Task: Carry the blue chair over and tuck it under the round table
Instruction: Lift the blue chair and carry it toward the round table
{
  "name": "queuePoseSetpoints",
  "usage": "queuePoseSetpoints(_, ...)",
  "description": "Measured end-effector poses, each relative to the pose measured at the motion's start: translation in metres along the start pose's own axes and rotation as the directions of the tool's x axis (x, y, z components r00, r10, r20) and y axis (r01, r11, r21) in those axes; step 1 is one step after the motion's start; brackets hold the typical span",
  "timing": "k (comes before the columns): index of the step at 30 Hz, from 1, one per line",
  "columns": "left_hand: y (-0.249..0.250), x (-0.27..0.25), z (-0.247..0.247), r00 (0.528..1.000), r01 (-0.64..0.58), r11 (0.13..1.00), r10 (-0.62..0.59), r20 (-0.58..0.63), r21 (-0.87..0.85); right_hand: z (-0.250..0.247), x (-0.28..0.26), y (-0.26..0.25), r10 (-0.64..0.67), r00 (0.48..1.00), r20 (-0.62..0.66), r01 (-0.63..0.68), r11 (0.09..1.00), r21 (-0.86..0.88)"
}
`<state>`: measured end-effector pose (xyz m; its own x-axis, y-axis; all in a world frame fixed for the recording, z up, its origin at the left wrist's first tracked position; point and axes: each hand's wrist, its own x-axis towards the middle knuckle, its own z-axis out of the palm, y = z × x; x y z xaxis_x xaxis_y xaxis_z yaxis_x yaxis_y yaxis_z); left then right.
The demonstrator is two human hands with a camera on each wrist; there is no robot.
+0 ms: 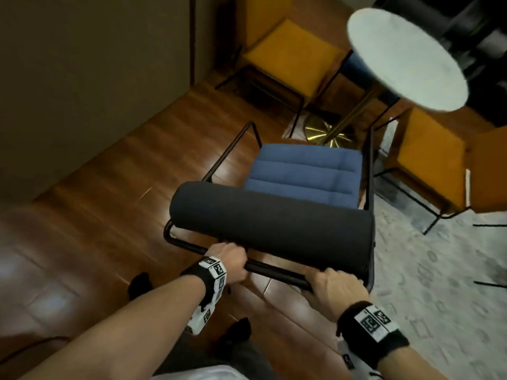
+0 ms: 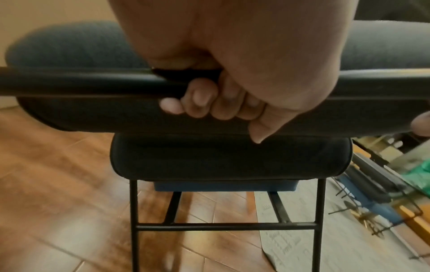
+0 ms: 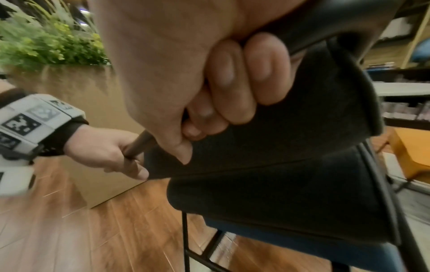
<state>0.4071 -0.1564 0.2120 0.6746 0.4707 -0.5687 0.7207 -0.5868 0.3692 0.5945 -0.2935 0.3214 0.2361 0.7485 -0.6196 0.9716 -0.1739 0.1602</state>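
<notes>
Blue chair (image 1: 299, 176) sits mid-floor, its front edge near the round worktop's (image 1: 406, 58) gold base at 1 o'clock; yellow chairs (image 1: 288, 58) flank the gap at 12 and 3. Ribbed blue seat, dark bolster back, black frame. Left hand (image 1: 233, 259) and right hand (image 1: 337, 286) both clench the rear bar (image 1: 274, 272).

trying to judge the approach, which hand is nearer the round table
Right. The right hand grips the blue chair rail on the side below the round table; the left hand grips it farther left.
</notes>
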Motion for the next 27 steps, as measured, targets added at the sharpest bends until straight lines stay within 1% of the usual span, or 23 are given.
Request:
queuePoseSetpoints(2,0.03,0.007,0.001,1.0,0.001,0.996,0.001,-0.026,0.085,0.027,-0.008,0.027,0.023,1.0,0.012,-0.023,0.997,0.071)
queuePoseSetpoints(5,0.071,0.017,0.008,1.0,-0.016,0.979,0.02,-0.018,0.205,0.069,-0.019,0.06,0.063,0.997,0.05,-0.072,0.978,0.195)
queuePoseSetpoints(9,0.11,0.027,0.021,0.998,-0.056,0.945,0.057,0.009,0.322,0.113,-0.026,0.089,0.08,0.984,0.16,-0.127,0.942,0.312)
queuePoseSetpoints(13,0.13,0.036,0.037,0.993,-0.119,0.907,0.1,0.069,0.404,0.146,-0.03,0.101,0.104,0.967,0.231,-0.19,0.902,0.387)
queuePoseSetpoints(15,0.139,0.046,0.044,0.985,-0.169,0.887,0.139,0.102,0.429,0.16,-0.029,0.108,0.121,0.96,0.251,-0.223,0.875,0.43)
queuePoseSetpoints(19,0.156,0.069,0.054,0.971,-0.225,0.869,0.163,0.175,0.44,0.181,-0.02,0.122,0.18,0.941,0.288,-0.308,0.81,0.499)
queuePoseSetpoints(21,0.162,0.082,0.06,0.97,-0.219,0.869,0.147,0.192,0.444,0.19,-0.013,0.129,0.196,0.935,0.296,-0.331,0.782,0.529)
queuePoseSetpoints(23,0.165,0.093,0.067,0.971,-0.191,0.878,0.102,0.218,0.439,0.195,-0.008,0.132,0.204,0.928,0.31,-0.347,0.774,0.53)
queuePoseSetpoints(25,0.167,0.102,0.077,0.971,-0.167,0.881,0.068,0.231,0.442,0.2,-0.007,0.133,0.22,0.925,0.309,-0.365,0.737,0.57)
queuePoseSetpoints(27,0.169,0.111,0.087,0.975,-0.166,0.871,0.076,0.207,0.463,0.21,-0.006,0.134,0.251,0.934,0.256,-0.357,0.711,0.606)
